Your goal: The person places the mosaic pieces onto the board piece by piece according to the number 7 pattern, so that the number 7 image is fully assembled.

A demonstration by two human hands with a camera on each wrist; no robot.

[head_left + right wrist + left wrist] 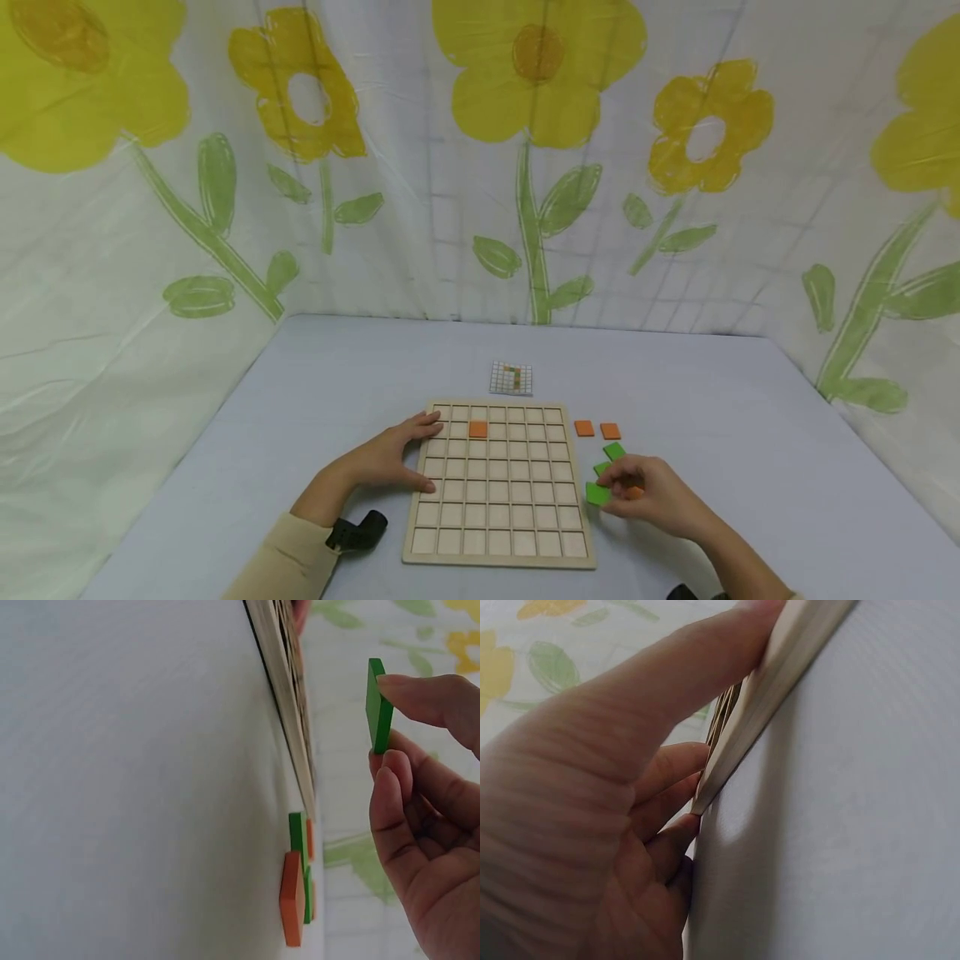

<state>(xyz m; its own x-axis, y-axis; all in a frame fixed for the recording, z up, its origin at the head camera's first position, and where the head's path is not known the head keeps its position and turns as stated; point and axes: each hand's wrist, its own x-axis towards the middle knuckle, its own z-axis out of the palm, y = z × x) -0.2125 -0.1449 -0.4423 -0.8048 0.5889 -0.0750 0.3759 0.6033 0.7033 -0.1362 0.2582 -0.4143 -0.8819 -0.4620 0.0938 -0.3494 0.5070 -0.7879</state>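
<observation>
A wooden grid board [499, 493] lies on the table, with an orange tile [477, 429] in a cell of its second row from the far side. My left hand [386, 458] rests along the board's left edge, thumb and fingers spread against the rim. Beside the right edge, my right hand [656, 497] pinches a green tile [379, 705] between thumb and fingers, raised above the table in the right wrist view. Two more green tiles [614, 451] lie near that hand, and an orange tile [634, 492] is partly hidden beneath it.
Two orange tiles [584, 428] lie side by side at the board's upper right. Beyond the far edge sits a small card [512, 378] printed with a grid and coloured squares. A flower-patterned curtain [405, 250] hangs behind the pale table [337, 375].
</observation>
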